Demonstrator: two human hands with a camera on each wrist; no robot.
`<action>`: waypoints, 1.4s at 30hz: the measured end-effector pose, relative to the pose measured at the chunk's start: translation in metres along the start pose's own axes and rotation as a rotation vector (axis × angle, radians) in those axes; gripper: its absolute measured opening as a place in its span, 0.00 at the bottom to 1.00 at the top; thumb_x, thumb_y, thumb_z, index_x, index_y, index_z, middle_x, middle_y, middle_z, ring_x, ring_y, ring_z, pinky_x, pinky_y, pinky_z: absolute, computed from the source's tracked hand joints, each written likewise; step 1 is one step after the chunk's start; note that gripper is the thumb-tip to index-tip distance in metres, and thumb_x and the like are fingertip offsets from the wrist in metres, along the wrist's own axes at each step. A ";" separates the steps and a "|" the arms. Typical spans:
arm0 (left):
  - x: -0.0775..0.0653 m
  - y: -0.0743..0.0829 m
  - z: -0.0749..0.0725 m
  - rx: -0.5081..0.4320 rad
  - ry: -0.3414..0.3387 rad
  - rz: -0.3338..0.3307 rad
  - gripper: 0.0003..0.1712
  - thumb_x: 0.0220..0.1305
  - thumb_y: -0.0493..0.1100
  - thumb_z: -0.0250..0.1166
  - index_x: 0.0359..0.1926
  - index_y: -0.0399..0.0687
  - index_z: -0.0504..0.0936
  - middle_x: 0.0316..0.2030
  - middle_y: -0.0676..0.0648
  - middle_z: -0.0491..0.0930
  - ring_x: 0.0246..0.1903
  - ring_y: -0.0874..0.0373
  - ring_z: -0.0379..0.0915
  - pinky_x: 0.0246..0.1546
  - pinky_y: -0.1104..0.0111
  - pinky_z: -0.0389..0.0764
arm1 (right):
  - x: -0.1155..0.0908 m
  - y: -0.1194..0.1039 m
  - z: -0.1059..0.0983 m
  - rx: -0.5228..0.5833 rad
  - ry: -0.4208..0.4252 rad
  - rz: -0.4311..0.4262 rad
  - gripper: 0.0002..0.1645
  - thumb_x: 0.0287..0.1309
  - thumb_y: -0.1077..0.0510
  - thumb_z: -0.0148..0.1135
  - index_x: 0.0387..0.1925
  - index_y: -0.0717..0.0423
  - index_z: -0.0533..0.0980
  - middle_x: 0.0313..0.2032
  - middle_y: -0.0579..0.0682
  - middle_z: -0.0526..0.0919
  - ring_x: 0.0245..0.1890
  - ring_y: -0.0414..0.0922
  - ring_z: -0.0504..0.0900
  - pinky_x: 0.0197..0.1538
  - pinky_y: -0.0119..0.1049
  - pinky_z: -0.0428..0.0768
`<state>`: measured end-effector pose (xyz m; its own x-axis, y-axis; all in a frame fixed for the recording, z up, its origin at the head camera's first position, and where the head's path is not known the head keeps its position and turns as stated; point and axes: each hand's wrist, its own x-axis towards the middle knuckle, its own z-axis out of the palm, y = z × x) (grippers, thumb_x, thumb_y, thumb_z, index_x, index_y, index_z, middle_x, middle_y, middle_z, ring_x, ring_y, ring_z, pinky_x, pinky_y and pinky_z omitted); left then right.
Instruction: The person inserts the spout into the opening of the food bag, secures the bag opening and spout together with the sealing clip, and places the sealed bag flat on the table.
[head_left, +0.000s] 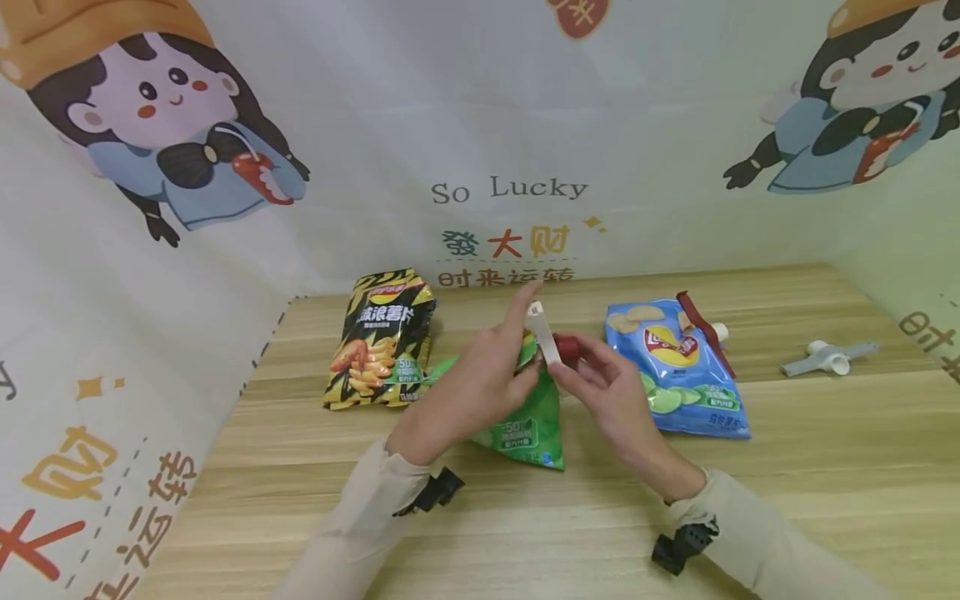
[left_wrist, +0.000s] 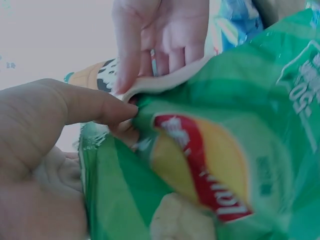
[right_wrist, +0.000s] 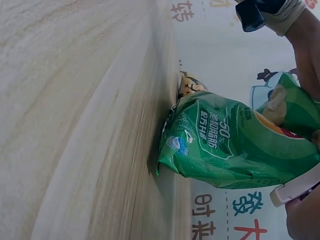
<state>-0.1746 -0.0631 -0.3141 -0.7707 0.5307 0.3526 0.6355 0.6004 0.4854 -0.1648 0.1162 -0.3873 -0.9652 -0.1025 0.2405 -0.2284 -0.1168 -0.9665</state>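
Note:
Over the table's middle, my left hand (head_left: 476, 383) pinches the top edge of a green potato chip bag (head_left: 528, 433); one of its fingers points up. In the left wrist view the thumb and a finger grip the folded foil beside the bag's red and yellow logo (left_wrist: 200, 170). My right hand (head_left: 611, 396) holds a white bag clip (head_left: 546, 333) with a red cap (head_left: 567, 347) against that top edge. The bag (right_wrist: 225, 140) hangs tilted in the right wrist view, its lower end by the tabletop. My hands partly hide its top.
A black and yellow chip bag (head_left: 382, 342) lies at the left. On the right is a blue chip bag (head_left: 671, 375), its corner closed by a red clip (head_left: 705, 329) with a white cap. Farther right lies a grey clip (head_left: 828, 358). A printed cloth (head_left: 510, 125) backs the table.

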 end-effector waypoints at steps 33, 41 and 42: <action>0.001 -0.004 -0.002 0.173 0.184 0.139 0.09 0.74 0.42 0.50 0.36 0.50 0.76 0.24 0.55 0.73 0.25 0.61 0.67 0.35 0.64 0.66 | -0.003 -0.008 -0.002 -0.062 -0.082 -0.098 0.30 0.67 0.65 0.61 0.67 0.66 0.66 0.61 0.63 0.75 0.57 0.40 0.79 0.55 0.32 0.78; 0.002 -0.008 -0.002 -0.130 0.147 0.025 0.24 0.76 0.50 0.51 0.65 0.44 0.62 0.30 0.53 0.78 0.26 0.61 0.72 0.29 0.67 0.76 | -0.004 -0.009 -0.005 -0.092 -0.115 -0.089 0.30 0.67 0.63 0.62 0.67 0.64 0.67 0.61 0.61 0.76 0.59 0.44 0.78 0.57 0.33 0.77; 0.002 -0.008 -0.002 -0.141 0.133 0.030 0.24 0.76 0.50 0.51 0.65 0.43 0.63 0.30 0.54 0.78 0.26 0.62 0.73 0.29 0.67 0.76 | -0.004 -0.009 -0.007 -0.092 -0.126 -0.084 0.30 0.67 0.63 0.61 0.68 0.64 0.67 0.62 0.60 0.75 0.59 0.45 0.78 0.58 0.33 0.77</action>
<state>-0.1812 -0.0680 -0.3157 -0.7568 0.4574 0.4670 0.6528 0.4912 0.5768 -0.1601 0.1243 -0.3802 -0.9201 -0.2193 0.3245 -0.3238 -0.0402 -0.9453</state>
